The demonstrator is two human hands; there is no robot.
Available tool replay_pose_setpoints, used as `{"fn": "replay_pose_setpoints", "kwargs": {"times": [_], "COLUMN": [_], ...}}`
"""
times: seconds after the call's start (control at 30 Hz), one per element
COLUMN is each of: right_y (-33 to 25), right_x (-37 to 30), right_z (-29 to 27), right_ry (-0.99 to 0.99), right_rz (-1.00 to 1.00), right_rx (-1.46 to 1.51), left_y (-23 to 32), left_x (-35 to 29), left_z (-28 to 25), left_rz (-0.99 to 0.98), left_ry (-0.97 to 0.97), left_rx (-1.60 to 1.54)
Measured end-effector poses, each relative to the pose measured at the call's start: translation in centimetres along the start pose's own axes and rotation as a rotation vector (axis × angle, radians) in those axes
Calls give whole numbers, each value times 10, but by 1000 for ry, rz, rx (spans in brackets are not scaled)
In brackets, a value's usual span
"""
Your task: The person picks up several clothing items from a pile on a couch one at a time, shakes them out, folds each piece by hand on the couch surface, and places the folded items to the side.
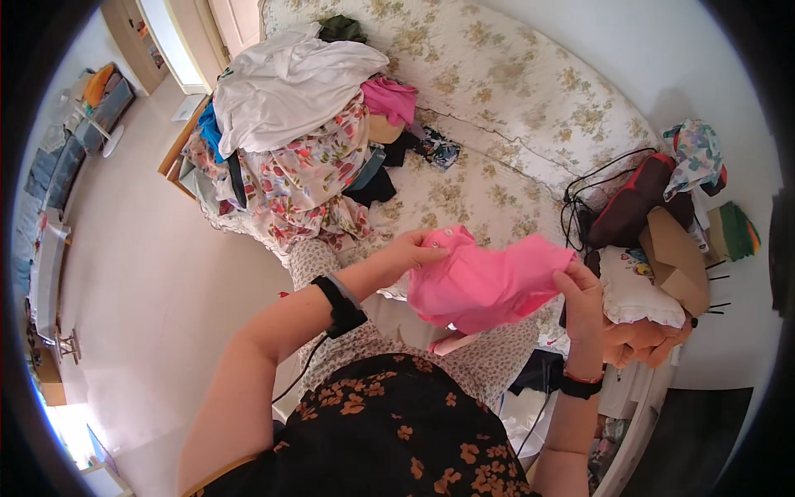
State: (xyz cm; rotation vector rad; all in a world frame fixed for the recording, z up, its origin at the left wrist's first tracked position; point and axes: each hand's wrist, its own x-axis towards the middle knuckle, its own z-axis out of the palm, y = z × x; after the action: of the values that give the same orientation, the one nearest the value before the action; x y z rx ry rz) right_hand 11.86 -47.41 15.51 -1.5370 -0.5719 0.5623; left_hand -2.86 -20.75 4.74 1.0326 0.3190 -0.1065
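A pink garment (489,282) is stretched out above my lap between both hands. Small round snaps show at its upper left edge, but its exact kind I cannot tell. My left hand (409,255) pinches that corner, fingers closed on the cloth. At the opposite end, my right hand (581,290) grips the edge between thumb and fingers. The lower part of the cloth hangs loosely in folds over my patterned trousers (501,352). Each wrist wears a black band.
A floral-covered sofa (489,195) spans the far side. On its left lies a large heap of clothes (298,157), topped by a white cloth (290,87). At right are a dark red cushion-like object (633,199), black cables (571,207), a white frilled pillow (633,290) and cardboard (675,261).
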Motion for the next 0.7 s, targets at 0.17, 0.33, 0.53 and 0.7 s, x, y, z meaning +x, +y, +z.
{"fn": "replay_pose_setpoints", "kwargs": {"times": [0.17, 0.33, 0.53, 0.7], "right_y": [27, 40, 23, -24], "right_x": [14, 14, 33, 43], "right_z": [-30, -16, -3, 10], "right_ry": [416, 228, -38, -148], "right_rz": [-394, 139, 313, 290], "right_rx": [-747, 513, 959, 798], "left_y": [10, 5, 0, -23], "left_x": [-1, -13, -24, -19], "left_z": [-15, -8, 20, 19], "left_rz": [392, 149, 341, 597], "left_ry": [216, 8, 104, -284], "left_rx": [149, 88, 580, 882]}}
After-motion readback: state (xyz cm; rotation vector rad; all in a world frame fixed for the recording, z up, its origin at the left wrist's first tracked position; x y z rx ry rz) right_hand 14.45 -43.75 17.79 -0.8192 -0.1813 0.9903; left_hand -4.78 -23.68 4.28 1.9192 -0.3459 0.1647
